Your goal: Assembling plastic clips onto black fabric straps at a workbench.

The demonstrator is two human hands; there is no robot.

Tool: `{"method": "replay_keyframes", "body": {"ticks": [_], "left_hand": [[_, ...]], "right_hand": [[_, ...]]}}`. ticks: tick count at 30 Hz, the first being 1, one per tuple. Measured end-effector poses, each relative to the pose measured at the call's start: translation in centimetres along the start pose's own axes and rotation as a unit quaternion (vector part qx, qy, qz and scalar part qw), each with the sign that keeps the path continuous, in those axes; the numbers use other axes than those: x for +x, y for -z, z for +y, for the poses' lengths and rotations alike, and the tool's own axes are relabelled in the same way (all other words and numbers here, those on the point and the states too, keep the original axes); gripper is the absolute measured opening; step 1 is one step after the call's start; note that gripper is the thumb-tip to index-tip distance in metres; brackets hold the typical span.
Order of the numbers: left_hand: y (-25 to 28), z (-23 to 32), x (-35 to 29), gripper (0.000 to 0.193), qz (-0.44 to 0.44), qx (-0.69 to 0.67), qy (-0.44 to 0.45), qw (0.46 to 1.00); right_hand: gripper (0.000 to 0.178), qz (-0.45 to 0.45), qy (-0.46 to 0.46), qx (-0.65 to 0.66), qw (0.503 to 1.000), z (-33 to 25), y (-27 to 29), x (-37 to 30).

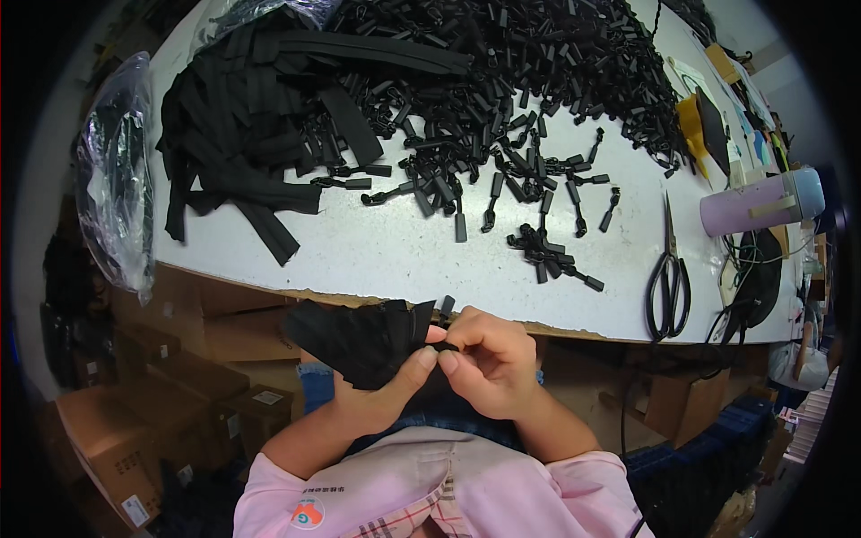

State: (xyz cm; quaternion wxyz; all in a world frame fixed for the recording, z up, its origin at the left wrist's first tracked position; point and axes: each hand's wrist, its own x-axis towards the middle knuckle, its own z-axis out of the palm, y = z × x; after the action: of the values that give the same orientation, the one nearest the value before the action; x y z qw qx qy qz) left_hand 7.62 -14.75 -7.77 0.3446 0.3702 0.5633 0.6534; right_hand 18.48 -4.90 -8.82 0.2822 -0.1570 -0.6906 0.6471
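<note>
Hands (491, 360) hold fabric (354, 342); bag (115, 175) contents unclear.

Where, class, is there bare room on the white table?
One patch of white table lies beyond the left hand, between the black strap pile and the small cluster of black pulls; another lies between that cluster and the scissors. The far side is crowded with heaped black pulls.

White table (377, 264) bore black strips (238, 99) on left, heaped black zipper pulls (556, 58) across middle, scissors (669, 255) and pinkish cup (725, 212) on right.
</note>
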Motion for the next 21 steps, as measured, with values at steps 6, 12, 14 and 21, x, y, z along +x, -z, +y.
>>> {"method": "replay_keyframes", "body": {"ticks": [6,12,14,21], "left_hand": [[-0.3,0.4,0.0,0.015,0.01,0.008,0.044,0.999],[1.0,-0.1,-0.1,0.021,-0.049,0.004,0.015,0.999],[1.2,0.0,0.1,0.018,-0.057,0.01,0.04,0.998],[1.3,0.1,0.2,0.011,-0.036,-0.147,0.165,0.975]], "right_hand": [[0.004,-0.034,-0.019,0.034,0.999,0.5,0.5,0.1],[0.006,-0.027,-0.04,0.098,0.994,0.5,0.1,0.1],[0.004,-0.037,-0.124,0.182,0.975,0.2,0.1,0.0],[0.012,-0.014,0.127,-0.05,0.991,-0.2,0.2,0.2]]}}
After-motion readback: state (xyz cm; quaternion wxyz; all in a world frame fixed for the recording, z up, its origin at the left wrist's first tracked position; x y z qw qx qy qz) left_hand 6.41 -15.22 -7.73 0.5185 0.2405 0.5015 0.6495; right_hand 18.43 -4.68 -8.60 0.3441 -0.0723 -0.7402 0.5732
